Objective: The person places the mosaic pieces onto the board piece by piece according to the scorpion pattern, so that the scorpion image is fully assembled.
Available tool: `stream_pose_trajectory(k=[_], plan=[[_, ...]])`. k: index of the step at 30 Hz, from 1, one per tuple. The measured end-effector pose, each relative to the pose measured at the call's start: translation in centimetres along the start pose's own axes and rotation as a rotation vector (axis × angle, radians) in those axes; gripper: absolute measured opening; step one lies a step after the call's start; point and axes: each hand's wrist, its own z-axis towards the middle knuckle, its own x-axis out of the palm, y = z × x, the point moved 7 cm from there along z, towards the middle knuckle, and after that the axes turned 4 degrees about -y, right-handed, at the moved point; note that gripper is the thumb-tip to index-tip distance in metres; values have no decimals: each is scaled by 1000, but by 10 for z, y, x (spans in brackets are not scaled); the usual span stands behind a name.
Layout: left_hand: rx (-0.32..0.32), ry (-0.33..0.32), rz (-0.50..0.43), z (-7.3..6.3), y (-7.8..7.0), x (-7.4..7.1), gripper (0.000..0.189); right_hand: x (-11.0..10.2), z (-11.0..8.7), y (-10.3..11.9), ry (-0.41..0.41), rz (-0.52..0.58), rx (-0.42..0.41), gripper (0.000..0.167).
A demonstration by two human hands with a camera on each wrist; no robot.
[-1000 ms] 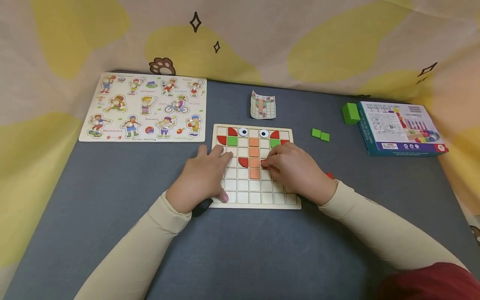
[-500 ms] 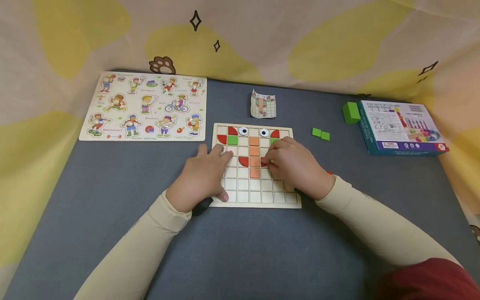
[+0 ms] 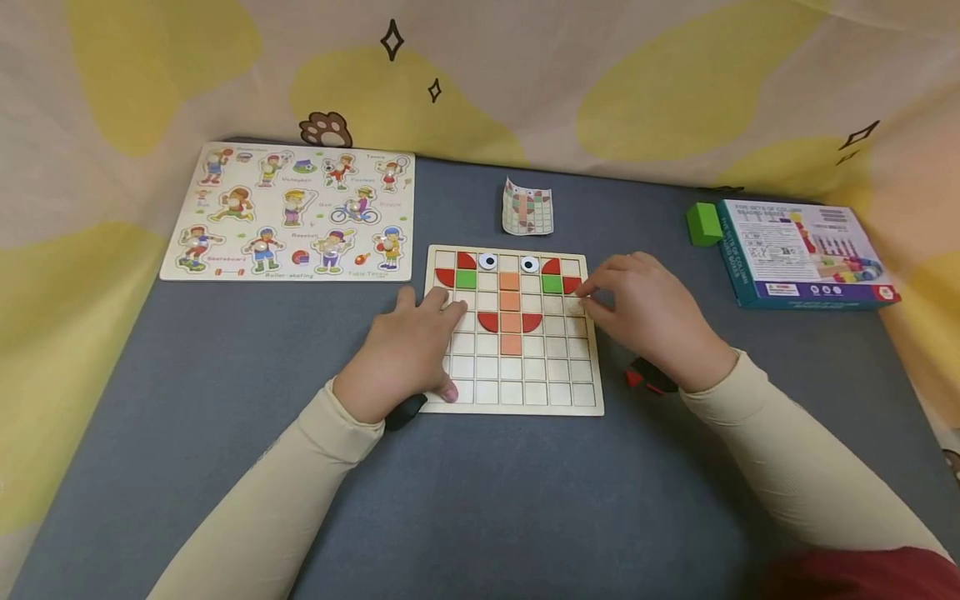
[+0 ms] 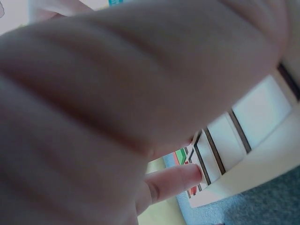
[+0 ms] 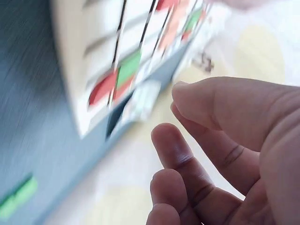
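A wooden grid board (image 3: 517,409) lies in the middle of the table in the head view. It carries red quarter-circle tiles (image 3: 532,322), green squares (image 3: 552,284), an orange column (image 3: 510,321) and two round eye pieces (image 3: 488,262). My left hand (image 3: 401,350) rests across the board's left edge with fingers spread and the thumb at the lower left. At the upper right edge my right hand (image 3: 652,312) hovers, nothing between its thumb and loosely bent fingers, as the right wrist view shows. Loose red tiles (image 3: 633,379) lie below that wrist.
Behind the board stands a small pattern card (image 3: 528,208). A sports-figure puzzle board (image 3: 352,250) lies at the back left. A boxed bead set (image 3: 802,250) and a green block (image 3: 703,225) sit at the back right. Loose green tiles (image 5: 18,197) show in the right wrist view.
My right hand has let go of a red quarter-circle tile, now lying right of the orange column, and moved right off the board, covering the loose green tiles. The left hand has stayed still.
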Motion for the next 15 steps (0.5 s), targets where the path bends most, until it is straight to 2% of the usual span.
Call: stream_pose_trajectory(k=[3, 7, 11, 15], plan=[[-1, 6, 3, 0, -1, -1, 123, -13, -10, -18, -15, -8, 43, 12], [-7, 16, -7, -1, -1, -3, 123, -22, -23, -42, 12, -6, 101, 14], [-7, 21, -17, -2, -2, -3, 122, -25, -31, -69, 25, -4, 151, 15], [-5, 17, -27, -4, -3, -4, 121, -19, -30, -95, 67, 9, 190, 25]])
